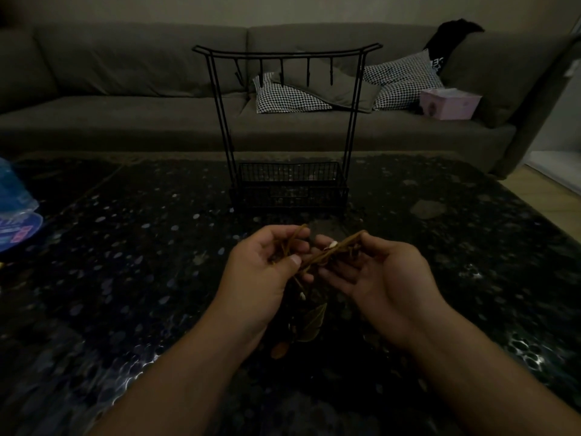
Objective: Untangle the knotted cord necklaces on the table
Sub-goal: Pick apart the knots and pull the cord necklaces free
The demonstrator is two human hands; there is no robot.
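Note:
A tangle of brown cord necklaces [327,253] is stretched between both hands above the dark speckled table [125,278]. My left hand [264,272] grips one bunch of cord with curled fingers and thumb. My right hand [377,272] pinches the other end, its fingers curled around the strands. A small white bead [332,246] sits on the taut part. Loose ends with another white bead [302,296] and a leaf-shaped pendant [312,322] hang below the hands. The light is dim, so single strands are hard to tell apart.
A black wire jewellery stand [290,127] with hooks and a basket base stands on the table beyond the hands. A blue plastic bottle [14,199] lies at the left edge. Behind the table is a grey sofa [125,89] with checked cushions [402,80] and a pink box [449,103].

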